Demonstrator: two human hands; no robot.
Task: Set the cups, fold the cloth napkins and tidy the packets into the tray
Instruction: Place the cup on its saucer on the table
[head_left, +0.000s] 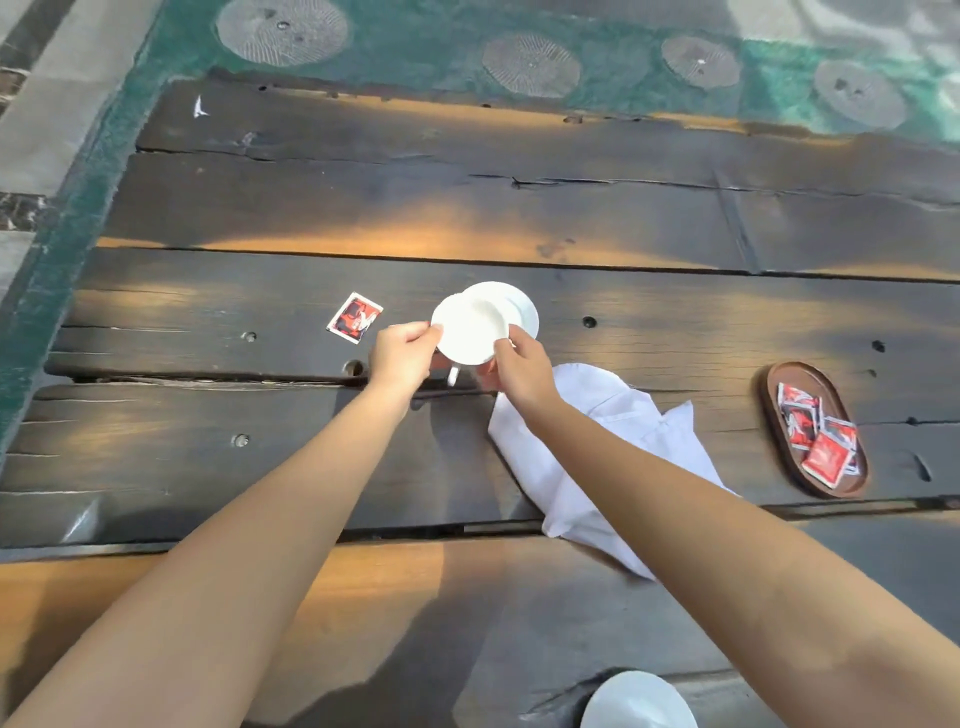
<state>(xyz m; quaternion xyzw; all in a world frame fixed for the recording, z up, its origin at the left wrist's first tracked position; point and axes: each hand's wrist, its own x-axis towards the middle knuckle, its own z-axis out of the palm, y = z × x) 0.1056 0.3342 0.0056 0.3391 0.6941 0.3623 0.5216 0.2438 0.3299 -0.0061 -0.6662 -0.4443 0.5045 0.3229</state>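
While a white cup is gripped at its rim by both hands above the dark wooden worktop, its mouth is tilted toward the camera and its handle is turned downward. The left hand is pinched on the cup's left rim, the right hand on its right. A saucer is seen just behind the cup. A crumpled white napkin lies right of the cup; beyond it lies an oval tray of red packets, long axis running away from the camera. One packet lies left of the cup.

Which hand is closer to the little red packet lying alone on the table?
Left. The left hand is just right of the packet; the right hand is farther right, past the white dish.
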